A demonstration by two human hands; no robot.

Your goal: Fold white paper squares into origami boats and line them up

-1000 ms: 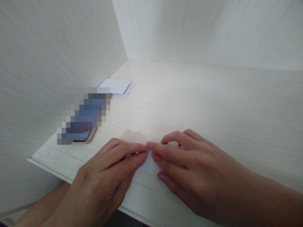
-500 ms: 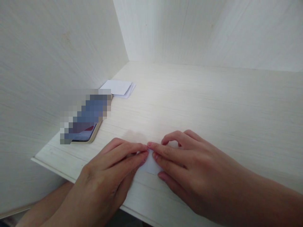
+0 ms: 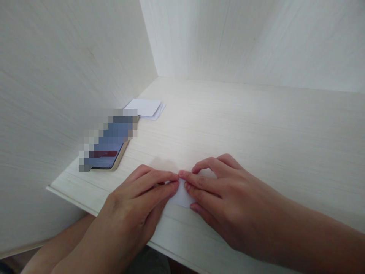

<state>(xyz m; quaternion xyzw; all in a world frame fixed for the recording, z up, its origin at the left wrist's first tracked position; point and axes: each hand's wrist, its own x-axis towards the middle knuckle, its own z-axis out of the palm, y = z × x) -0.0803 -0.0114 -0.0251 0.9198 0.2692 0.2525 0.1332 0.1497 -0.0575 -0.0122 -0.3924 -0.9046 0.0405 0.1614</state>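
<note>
A small white piece of paper (image 3: 181, 197) lies on the pale wooden desk (image 3: 256, 125) near its front edge. Both hands press down on it and hide most of it. My left hand (image 3: 137, 205) comes in from the lower left with its fingers held together on the paper's left part. My right hand (image 3: 219, 198) covers the right part, its index finger arched and the other fingers laid along the sheet. The fingertips of the two hands meet above the paper's middle.
A phone (image 3: 110, 146) with a lit, blurred screen lies to the left by the side wall (image 3: 57, 95). Behind it sits a small stack of white paper squares (image 3: 146, 108). A back wall (image 3: 242, 38) closes off the desk.
The hands and paper have stayed in place. The view has shifted slightly, so the phone and paper stack appear a little further right.
</note>
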